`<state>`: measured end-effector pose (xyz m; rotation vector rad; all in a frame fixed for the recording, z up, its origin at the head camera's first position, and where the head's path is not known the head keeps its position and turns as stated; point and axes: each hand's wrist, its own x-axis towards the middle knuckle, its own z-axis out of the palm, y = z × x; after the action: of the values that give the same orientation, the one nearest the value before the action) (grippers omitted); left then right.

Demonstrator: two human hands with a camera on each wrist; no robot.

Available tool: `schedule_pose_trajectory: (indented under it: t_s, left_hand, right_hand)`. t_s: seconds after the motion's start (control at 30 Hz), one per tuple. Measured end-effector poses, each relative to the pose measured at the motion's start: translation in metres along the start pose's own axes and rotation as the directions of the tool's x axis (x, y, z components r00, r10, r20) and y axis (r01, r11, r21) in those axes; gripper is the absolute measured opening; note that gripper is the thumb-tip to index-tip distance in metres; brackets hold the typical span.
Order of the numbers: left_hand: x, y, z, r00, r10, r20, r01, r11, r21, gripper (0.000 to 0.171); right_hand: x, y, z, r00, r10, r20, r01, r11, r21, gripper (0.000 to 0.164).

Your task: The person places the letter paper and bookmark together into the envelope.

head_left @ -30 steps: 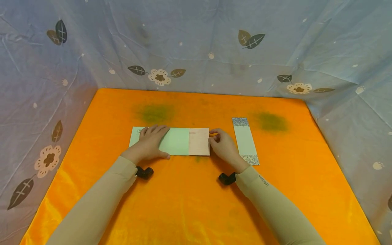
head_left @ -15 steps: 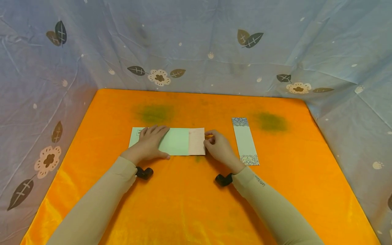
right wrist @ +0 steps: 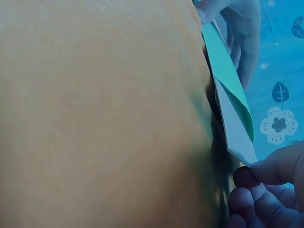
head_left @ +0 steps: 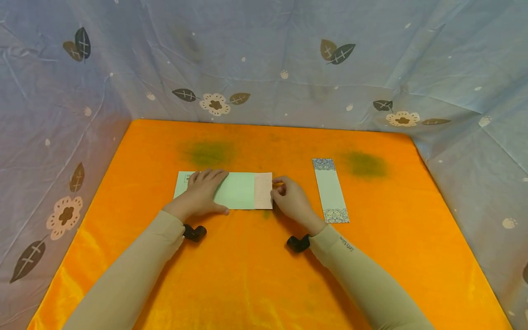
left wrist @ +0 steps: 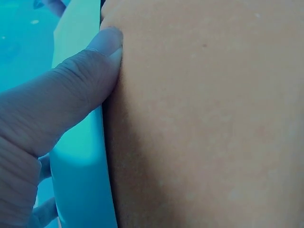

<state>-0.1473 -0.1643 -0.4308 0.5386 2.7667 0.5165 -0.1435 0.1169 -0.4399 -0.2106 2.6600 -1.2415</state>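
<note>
A pale green envelope (head_left: 239,190) lies flat on the orange cloth in the head view, with a small printed box at its left end. My left hand (head_left: 202,192) rests on it, fingers spread across its left part and thumb over the near edge. Out of the envelope's right end sticks a pale pink paper (head_left: 263,190). My right hand (head_left: 292,197) pinches that paper's right edge between thumb and forefinger. In the right wrist view the paper (right wrist: 233,121) sits partly inside the bulging mouth of the envelope (right wrist: 223,59); the part inside is hidden.
To the right of my right hand lies a pale strip with blue patterned ends (head_left: 331,190), slightly slanted. Orange cloth (head_left: 247,275) covers the table. Grey-blue curtains (head_left: 264,55) with leaves and flowers stand behind and at both sides.
My right hand has moved left with the pink paper, and less of the paper shows outside the envelope. The left hand and the patterned strip have stayed in place.
</note>
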Motion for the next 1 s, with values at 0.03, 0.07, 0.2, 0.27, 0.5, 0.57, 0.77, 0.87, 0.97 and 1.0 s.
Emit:
schedule_pose_trajectory:
  t_s: [0.03,0.07,0.2,0.27,0.5,0.57,0.77,0.87,0.97,1.0]
  left_hand:
    - [0.0,0.0,0.0,1.0,0.0,-0.001,0.0,1.0,-0.001,0.112]
    - [0.0,0.0,0.0,1.0,0.0,-0.001,0.0,1.0,-0.001,0.112]
    - [0.0,-0.001,0.001,1.0,-0.001,0.0,0.001,1.0,-0.005,0.111]
    - [0.001,-0.001,0.001,1.0,0.0,0.001,0.0,1.0,-0.003,0.111]
    - [0.001,-0.001,0.002,1.0,-0.002,0.003,0.002,1.0,0.002,0.112]
    - [0.001,-0.001,0.002,1.0,-0.001,0.002,0.001,1.0,0.002,0.112]
    - [0.001,-0.001,0.001,1.0,0.001,0.001,-0.001,1.0,-0.002,0.111]
    - [0.001,-0.002,0.002,1.0,0.004,-0.002,-0.004,1.0,-0.002,0.111]
    - [0.0,-0.002,0.002,1.0,0.003,-0.003,-0.003,1.0,-0.001,0.111]
    - [0.0,-0.002,0.002,1.0,0.003,-0.003,-0.003,1.0,-0.002,0.111]
  right_hand:
    - [0.0,0.0,0.0,1.0,-0.001,0.0,0.001,1.0,0.001,0.029]
    - [0.0,-0.001,0.001,1.0,-0.004,-0.001,0.004,1.0,-0.003,0.029]
    - [0.001,-0.003,0.002,1.0,-0.017,-0.008,0.017,1.0,-0.007,0.028]
    - [0.001,-0.004,0.003,1.0,-0.024,-0.012,0.024,1.0,-0.009,0.028]
    - [0.003,-0.007,0.008,1.0,-0.015,-0.005,0.015,1.0,0.005,0.029]
    - [0.003,-0.008,0.01,1.0,-0.007,-0.001,0.007,1.0,0.008,0.03]
    - [0.004,-0.01,0.012,1.0,-0.002,0.0,0.002,1.0,0.005,0.03]
    - [0.005,-0.011,0.014,1.0,-0.005,-0.002,0.005,1.0,0.002,0.029]
    - [0.005,-0.012,0.015,1.0,-0.007,0.003,0.007,1.0,0.001,0.029]
    - [0.005,-0.012,0.015,1.0,-0.009,0.004,0.009,1.0,0.0,0.028]
